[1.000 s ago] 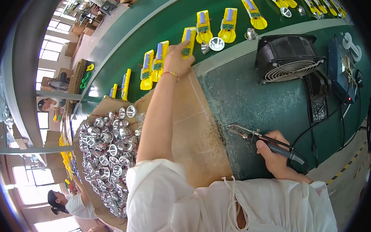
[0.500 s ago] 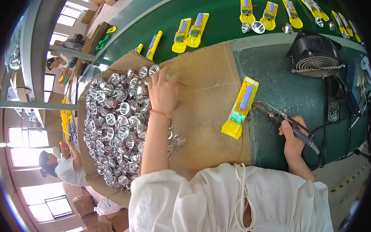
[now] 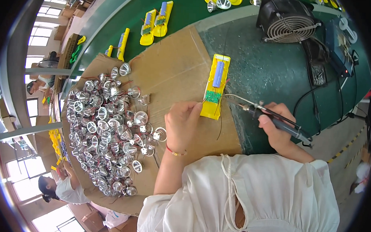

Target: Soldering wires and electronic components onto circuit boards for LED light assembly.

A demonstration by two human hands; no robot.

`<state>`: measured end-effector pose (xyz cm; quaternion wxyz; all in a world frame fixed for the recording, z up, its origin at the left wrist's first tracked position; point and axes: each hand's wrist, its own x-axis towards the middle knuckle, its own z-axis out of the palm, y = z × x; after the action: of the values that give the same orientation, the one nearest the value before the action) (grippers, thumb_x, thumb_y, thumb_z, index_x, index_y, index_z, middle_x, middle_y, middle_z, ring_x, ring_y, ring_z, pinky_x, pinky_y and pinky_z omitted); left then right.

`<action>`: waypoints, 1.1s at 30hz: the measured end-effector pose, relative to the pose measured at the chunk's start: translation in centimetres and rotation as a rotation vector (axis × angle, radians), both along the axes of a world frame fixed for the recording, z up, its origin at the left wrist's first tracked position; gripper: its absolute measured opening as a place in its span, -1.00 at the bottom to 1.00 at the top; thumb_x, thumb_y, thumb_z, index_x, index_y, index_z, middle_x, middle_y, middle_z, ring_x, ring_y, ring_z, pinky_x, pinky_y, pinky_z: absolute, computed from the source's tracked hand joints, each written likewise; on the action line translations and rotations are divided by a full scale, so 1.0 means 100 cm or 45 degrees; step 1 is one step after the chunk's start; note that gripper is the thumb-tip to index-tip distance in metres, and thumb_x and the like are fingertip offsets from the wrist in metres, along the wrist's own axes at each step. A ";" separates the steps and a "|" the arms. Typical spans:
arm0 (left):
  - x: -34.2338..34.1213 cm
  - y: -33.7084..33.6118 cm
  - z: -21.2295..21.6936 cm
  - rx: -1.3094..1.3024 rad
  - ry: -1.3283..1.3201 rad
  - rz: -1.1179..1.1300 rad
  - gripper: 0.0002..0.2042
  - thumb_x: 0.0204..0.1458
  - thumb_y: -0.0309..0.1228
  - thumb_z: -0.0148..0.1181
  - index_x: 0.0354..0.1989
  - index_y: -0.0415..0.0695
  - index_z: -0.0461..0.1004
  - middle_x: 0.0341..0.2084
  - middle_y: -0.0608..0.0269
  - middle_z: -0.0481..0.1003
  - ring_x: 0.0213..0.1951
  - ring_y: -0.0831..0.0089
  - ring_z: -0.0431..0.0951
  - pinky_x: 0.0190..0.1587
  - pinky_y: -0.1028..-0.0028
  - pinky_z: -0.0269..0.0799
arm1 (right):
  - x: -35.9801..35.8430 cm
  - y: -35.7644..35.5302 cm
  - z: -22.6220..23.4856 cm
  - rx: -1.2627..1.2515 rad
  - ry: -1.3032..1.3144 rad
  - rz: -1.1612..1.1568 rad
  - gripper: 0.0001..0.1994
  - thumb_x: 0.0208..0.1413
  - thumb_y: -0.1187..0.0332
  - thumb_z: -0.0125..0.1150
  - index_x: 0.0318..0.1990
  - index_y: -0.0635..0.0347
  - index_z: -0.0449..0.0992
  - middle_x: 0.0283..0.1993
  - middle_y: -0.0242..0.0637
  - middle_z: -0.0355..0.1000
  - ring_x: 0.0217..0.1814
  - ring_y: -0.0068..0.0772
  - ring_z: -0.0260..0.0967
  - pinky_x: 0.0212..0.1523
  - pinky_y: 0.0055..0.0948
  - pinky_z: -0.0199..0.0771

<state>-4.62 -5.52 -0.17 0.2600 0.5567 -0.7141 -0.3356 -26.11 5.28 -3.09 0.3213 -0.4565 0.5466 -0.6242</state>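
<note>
left hand [image 3: 181, 123] pinched, perhaps touching yellow case [image 3: 210, 111]; right hand [image 3: 277, 134] grips soldering iron [image 3: 290, 130]

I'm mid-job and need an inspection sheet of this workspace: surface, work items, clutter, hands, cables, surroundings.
Surface: green tabletop, partly covered by cardboard; pale specks near its right edge.
Work items: yellow casing with blue cylinder and green circuit board; soldering iron, front end near the board.
Clutter: heap of silvery reflectors left of the casing.
Left hand: at the casing's lower left edge; grip unclear.
Right hand: closed around the soldering iron.
Cables: black cables beyond the right hand.
Surroundings: black fan at the back; people in the left background.
</note>
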 end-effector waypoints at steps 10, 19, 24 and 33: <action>-0.010 0.001 -0.015 -0.006 0.138 0.013 -0.89 -0.08 -0.51 0.21 -0.52 -0.31 0.44 -0.53 0.29 0.40 -0.53 0.63 0.34 -0.45 0.62 0.28 | 0.023 -0.010 -0.001 0.163 -0.042 0.000 -0.85 -0.04 0.40 0.23 -0.43 0.27 0.39 -0.59 -0.38 0.37 -0.57 -0.71 0.26 -0.57 -0.63 0.24; -0.010 0.000 -0.015 -0.008 0.109 0.018 -0.91 -0.11 -0.53 0.19 -0.53 -0.31 0.46 -0.49 0.16 0.45 -0.56 0.47 0.45 -0.47 0.54 0.38 | 0.027 -0.015 -0.012 0.126 -0.139 -0.019 -0.87 -0.04 0.44 0.23 -0.43 0.27 0.39 -0.59 -0.41 0.38 -0.59 -0.75 0.25 -0.60 -0.69 0.21; -0.009 0.000 -0.016 0.008 0.139 0.038 -0.90 -0.11 -0.53 0.19 -0.53 -0.31 0.45 -0.49 0.16 0.45 -0.56 0.47 0.44 -0.48 0.55 0.37 | 0.027 -0.013 -0.006 0.138 -0.268 -0.088 -0.87 -0.04 0.45 0.23 -0.43 0.27 0.39 -0.59 -0.42 0.37 -0.58 -0.76 0.24 -0.59 -0.70 0.21; -0.009 0.000 -0.017 -0.012 0.127 0.028 -0.91 -0.11 -0.53 0.19 -0.54 -0.31 0.45 -0.49 0.17 0.45 -0.58 0.50 0.43 -0.49 0.55 0.37 | 0.024 -0.010 -0.008 0.119 -0.144 -0.052 -0.86 -0.04 0.43 0.24 -0.41 0.27 0.41 -0.59 -0.43 0.36 -0.57 -0.76 0.22 -0.57 -0.69 0.22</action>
<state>-5.53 -5.54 -1.84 0.3015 0.5459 -0.6955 -0.3568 -23.76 4.24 -3.87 0.3599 -0.3937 0.5655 -0.6291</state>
